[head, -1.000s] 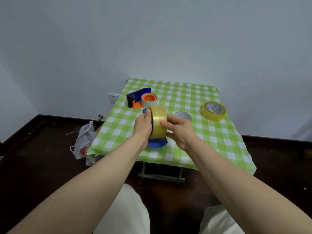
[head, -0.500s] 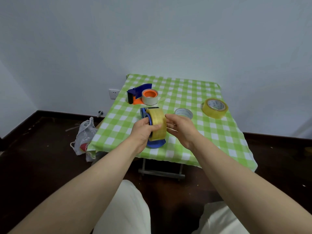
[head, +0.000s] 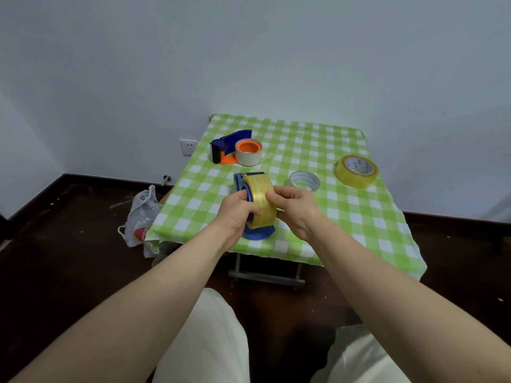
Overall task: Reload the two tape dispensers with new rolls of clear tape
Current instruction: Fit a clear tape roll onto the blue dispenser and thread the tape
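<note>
While both hands work at the near middle of the table (head: 345, 217), the blue dispenser (head: 258, 234) stands on edge on the green-and-white checked cloth, close to the front border. A tape roll (head: 262, 200) sits upright against its blue side plate. The roll is wide, full and glossy, clear with a yellowish cast. Whether it is fully seated on the hub cannot be determined.

Left hand (head: 235, 214): closed around the blue dispenser, fingers curled at the side plate, thumb lying across the roll's outer band.

Right hand (head: 297, 208): fingers curled over the top right of the tape roll, gripping it from the right.

The second dispenser (head: 225, 145) – blue body, orange base – lies at the far left of the table, well apart from the hands. On its orange hub sits a thin pale roll (head: 249, 157), nearly spent.

A spare roll (head: 356, 172), full and yellowish with a printed white core, lies tilted near the right edge. A thin whitish ring (head: 305, 180) rests flat just beyond the right hand.

On the dark floor left of the table lies a white plastic bag (head: 141, 211).
</note>
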`<action>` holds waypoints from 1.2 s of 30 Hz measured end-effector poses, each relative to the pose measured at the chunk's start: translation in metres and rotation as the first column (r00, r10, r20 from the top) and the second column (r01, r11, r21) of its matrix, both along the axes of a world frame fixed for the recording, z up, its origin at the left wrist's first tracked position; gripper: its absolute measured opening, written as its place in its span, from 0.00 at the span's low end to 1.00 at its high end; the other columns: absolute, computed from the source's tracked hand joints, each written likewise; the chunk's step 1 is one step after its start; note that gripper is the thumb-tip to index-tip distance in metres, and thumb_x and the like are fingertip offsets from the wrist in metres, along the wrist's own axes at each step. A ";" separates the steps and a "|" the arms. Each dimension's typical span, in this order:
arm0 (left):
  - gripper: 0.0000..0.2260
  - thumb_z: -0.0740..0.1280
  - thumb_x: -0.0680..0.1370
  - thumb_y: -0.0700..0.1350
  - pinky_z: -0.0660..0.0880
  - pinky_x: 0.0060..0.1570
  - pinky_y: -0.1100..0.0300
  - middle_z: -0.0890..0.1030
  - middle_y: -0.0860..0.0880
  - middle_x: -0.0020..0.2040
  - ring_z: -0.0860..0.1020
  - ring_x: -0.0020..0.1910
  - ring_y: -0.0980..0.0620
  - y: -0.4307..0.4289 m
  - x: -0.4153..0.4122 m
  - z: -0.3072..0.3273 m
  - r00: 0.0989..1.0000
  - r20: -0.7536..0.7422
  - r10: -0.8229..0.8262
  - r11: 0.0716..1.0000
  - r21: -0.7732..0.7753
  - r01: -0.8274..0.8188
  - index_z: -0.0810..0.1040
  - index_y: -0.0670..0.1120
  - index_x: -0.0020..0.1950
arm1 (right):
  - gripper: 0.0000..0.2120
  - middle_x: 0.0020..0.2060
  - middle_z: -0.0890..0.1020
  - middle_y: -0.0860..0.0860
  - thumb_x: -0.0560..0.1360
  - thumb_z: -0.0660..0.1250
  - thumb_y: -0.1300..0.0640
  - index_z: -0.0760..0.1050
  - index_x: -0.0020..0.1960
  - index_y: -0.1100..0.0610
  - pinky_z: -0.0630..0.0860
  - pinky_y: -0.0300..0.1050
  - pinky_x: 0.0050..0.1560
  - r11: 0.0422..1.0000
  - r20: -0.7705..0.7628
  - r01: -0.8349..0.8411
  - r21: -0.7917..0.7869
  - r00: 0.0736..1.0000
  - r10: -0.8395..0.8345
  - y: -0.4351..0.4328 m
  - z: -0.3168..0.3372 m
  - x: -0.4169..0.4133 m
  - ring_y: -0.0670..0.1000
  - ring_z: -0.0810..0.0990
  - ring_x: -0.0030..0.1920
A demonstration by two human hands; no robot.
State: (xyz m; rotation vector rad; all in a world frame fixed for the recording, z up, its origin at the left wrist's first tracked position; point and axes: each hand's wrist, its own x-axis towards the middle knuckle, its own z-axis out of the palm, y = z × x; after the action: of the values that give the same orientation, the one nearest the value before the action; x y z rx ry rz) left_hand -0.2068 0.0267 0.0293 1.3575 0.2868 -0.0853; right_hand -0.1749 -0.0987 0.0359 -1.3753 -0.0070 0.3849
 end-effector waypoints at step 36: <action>0.20 0.61 0.58 0.36 0.68 0.37 0.57 0.69 0.41 0.42 0.69 0.38 0.46 -0.005 -0.005 0.008 0.999 -0.031 0.038 0.999 -0.009 -0.038 0.75 0.40 0.50 | 0.11 0.43 0.82 0.55 0.77 0.62 0.64 0.76 0.58 0.64 0.78 0.43 0.42 0.996 -0.071 0.020 0.081 0.997 -0.014 -0.003 0.002 -0.002 0.51 0.80 0.42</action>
State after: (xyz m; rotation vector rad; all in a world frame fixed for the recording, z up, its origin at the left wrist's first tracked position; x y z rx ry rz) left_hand -0.2115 0.0212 0.0372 1.3411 0.3378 -0.0760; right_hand -0.1769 -0.1013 0.0378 -1.2797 0.0461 0.4140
